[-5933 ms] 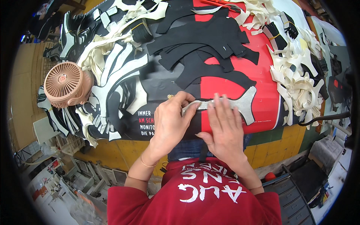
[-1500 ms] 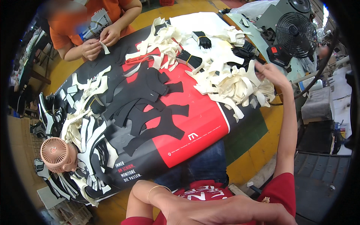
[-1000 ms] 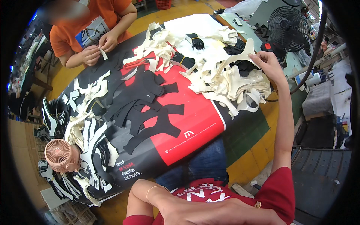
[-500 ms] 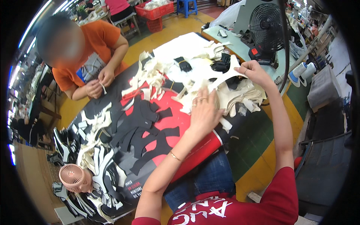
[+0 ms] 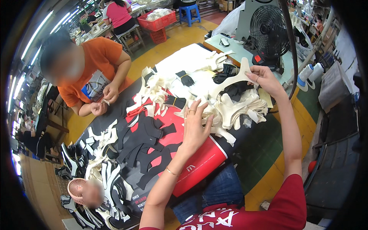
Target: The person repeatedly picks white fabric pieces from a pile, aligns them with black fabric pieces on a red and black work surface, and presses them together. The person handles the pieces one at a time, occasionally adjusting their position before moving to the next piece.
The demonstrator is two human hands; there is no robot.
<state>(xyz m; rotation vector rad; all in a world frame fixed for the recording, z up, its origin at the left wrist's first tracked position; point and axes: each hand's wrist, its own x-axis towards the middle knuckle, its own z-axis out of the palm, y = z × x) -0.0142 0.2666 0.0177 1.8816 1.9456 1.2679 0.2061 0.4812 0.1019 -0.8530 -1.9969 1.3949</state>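
Plainly pinches one prong of a forked cream piece [image 5: 231,80] between thumb and fingers of the right hand [image 5: 264,79], drawn together on the edge. Spreads the fingers of the left hand [image 5: 196,130] loosely, around nothing visible; hard to say whether touching the heap of cream pieces [image 5: 234,111] just beyond. Holds the forked piece raised over the heap, slanting down leftward. Looks thin, light and soft, yet firm enough to span without collapsing; probably prone to creasing at the narrow middle, so best taken by the broad ends. Farther out, shows overlapping black cut pieces [image 5: 147,128] on a red-and-black sheet [image 5: 207,156], then a co-worker's hands [image 5: 111,93] around something small and pale, and a pink fan [image 5: 76,190] at left.
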